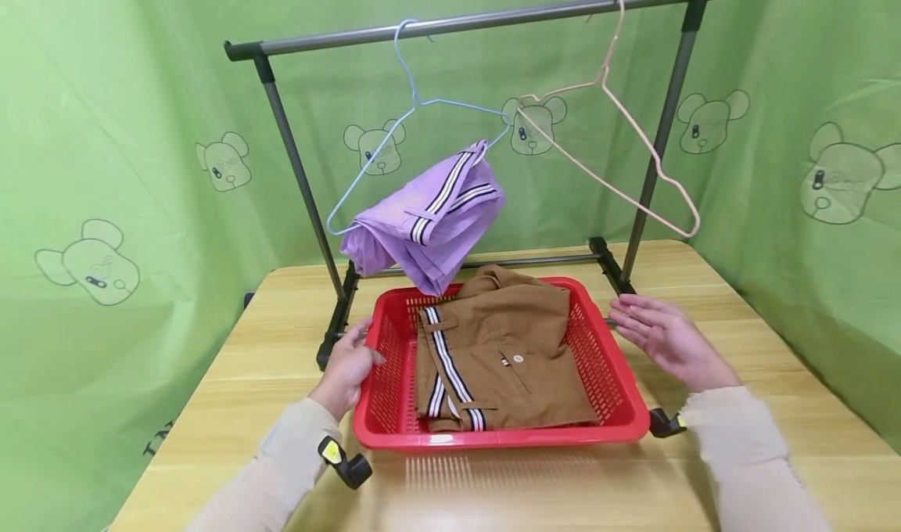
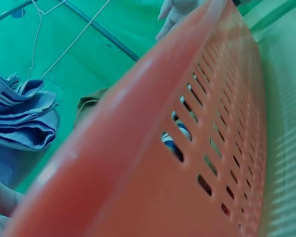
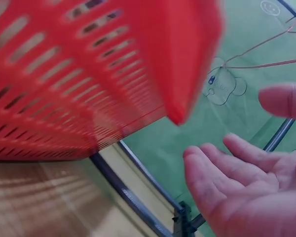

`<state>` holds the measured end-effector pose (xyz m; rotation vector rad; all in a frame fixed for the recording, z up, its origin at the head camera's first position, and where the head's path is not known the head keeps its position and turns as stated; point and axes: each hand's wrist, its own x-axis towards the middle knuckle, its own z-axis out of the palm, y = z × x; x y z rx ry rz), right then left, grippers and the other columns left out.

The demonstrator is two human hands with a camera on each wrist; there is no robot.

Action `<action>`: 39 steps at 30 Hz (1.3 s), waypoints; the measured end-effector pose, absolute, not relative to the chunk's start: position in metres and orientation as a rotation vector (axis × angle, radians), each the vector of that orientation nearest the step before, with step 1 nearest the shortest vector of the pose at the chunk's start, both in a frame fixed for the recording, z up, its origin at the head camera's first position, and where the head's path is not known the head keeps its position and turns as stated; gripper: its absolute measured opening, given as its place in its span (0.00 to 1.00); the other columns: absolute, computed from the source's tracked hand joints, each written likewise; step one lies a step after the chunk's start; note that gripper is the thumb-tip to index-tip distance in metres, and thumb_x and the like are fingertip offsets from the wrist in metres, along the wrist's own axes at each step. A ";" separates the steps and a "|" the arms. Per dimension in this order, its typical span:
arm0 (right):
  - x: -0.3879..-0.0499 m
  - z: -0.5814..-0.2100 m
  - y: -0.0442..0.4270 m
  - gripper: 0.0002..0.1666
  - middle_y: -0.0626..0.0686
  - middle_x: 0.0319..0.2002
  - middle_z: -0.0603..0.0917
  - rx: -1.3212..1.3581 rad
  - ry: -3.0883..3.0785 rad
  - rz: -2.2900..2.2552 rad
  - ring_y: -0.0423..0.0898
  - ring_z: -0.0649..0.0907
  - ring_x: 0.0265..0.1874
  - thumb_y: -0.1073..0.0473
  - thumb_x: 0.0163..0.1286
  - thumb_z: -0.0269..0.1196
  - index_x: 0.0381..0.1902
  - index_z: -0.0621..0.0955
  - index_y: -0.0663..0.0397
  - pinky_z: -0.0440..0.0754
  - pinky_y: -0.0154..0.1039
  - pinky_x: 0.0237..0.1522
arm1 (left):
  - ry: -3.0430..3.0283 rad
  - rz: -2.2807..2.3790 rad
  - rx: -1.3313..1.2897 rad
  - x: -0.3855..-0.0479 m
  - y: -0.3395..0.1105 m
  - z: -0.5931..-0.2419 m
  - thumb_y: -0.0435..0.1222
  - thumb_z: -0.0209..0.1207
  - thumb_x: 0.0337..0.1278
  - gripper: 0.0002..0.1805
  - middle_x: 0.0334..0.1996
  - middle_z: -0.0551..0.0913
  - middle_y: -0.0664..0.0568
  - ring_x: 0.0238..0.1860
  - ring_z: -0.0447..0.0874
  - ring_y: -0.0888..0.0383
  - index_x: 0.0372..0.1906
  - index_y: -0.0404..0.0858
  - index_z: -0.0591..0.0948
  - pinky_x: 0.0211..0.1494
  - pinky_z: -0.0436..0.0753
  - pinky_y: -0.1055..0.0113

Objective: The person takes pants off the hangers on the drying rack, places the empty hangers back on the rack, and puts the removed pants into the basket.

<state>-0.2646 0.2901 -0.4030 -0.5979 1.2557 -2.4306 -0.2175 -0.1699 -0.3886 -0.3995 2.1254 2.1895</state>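
Note:
A red slotted plastic basket [image 1: 503, 440] holds folded brown pants [image 1: 535, 344] with a striped waistband. My left hand [image 1: 347, 369] grips the basket's left rim, thumb over the inner side. To the right of the basket, my right hand [image 1: 672, 343] has its fingers extended and holds nothing; the right wrist view shows its palm [image 3: 256, 192] apart from the basket wall [image 3: 54, 94]. Behind the basket, folded purple pants [image 1: 439, 211] with a striped waistband hang over the lower bar of a blue hanger [image 1: 415, 106].
A dark metal rack [image 1: 493, 17] stands on the wooden table [image 1: 281, 391], its feet beside and behind the basket. On its bar, right of the blue hanger, a pink hanger [image 1: 647, 133] carries nothing. Green curtains [image 1: 105, 164] surround the table on the left, back and right.

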 end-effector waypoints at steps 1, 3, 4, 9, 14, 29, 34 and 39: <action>-0.266 -0.406 0.289 0.21 0.55 0.55 0.81 -0.640 1.239 -2.410 0.48 0.80 0.55 0.69 0.78 0.39 0.55 0.78 0.58 0.75 0.39 0.58 | 2.121 2.197 -0.400 -0.216 -0.170 -0.389 0.14 0.47 0.44 0.46 0.63 0.68 0.35 0.60 0.70 0.35 0.74 0.41 0.59 0.56 0.77 0.46; -0.269 -0.411 0.286 0.22 0.55 0.56 0.80 -0.707 1.214 -2.372 0.48 0.79 0.56 0.71 0.78 0.38 0.58 0.75 0.60 0.74 0.39 0.59 | 2.116 2.207 -0.398 -0.215 -0.169 -0.388 0.14 0.47 0.44 0.45 0.64 0.67 0.35 0.60 0.70 0.35 0.74 0.40 0.59 0.56 0.77 0.45; -0.270 -0.413 0.284 0.22 0.55 0.57 0.79 -0.730 1.211 -2.349 0.49 0.79 0.56 0.73 0.77 0.38 0.60 0.74 0.60 0.75 0.39 0.58 | 2.113 2.212 -0.393 -0.214 -0.169 -0.389 0.14 0.47 0.45 0.45 0.64 0.67 0.35 0.60 0.70 0.35 0.74 0.40 0.59 0.57 0.77 0.45; -0.272 -0.418 0.273 0.23 0.55 0.56 0.78 -0.706 1.379 -2.259 0.48 0.83 0.50 0.74 0.75 0.44 0.66 0.64 0.60 0.81 0.42 0.51 | 2.102 2.214 -0.375 -0.213 -0.169 -0.389 0.14 0.46 0.47 0.45 0.63 0.66 0.33 0.60 0.70 0.34 0.74 0.40 0.58 0.56 0.77 0.44; -0.270 -0.420 0.265 0.31 0.50 0.56 0.78 -0.531 1.616 -2.232 0.49 0.84 0.47 0.73 0.71 0.53 0.68 0.59 0.52 0.83 0.46 0.46 | 2.107 2.168 -0.336 -0.216 -0.167 -0.387 0.14 0.47 0.47 0.45 0.60 0.64 0.33 0.59 0.69 0.35 0.74 0.40 0.56 0.56 0.77 0.45; -0.270 -0.428 0.260 0.35 0.49 0.56 0.78 -0.528 1.659 -2.260 0.48 0.83 0.48 0.70 0.74 0.51 0.73 0.53 0.48 0.84 0.45 0.44 | 2.224 2.162 -0.418 -0.247 -0.185 -0.334 0.38 0.53 0.70 0.33 0.57 0.70 0.40 0.37 0.73 0.61 0.74 0.38 0.55 0.40 0.77 0.73; -0.271 -0.433 0.260 0.35 0.50 0.56 0.78 -0.574 1.594 -2.273 0.48 0.83 0.48 0.68 0.76 0.47 0.75 0.50 0.46 0.84 0.46 0.44 | 2.319 2.260 -0.451 -0.256 -0.197 -0.289 0.46 0.51 0.71 0.34 0.65 0.65 0.40 0.61 0.68 0.49 0.74 0.40 0.55 0.62 0.72 0.64; -0.271 -0.440 0.258 0.36 0.51 0.56 0.76 -0.598 1.614 -2.272 0.47 0.82 0.49 0.67 0.77 0.47 0.76 0.49 0.45 0.84 0.45 0.44 | 2.502 2.249 -0.420 -0.261 -0.202 -0.257 0.51 0.51 0.69 0.35 0.66 0.66 0.42 0.63 0.67 0.49 0.74 0.40 0.57 0.64 0.71 0.62</action>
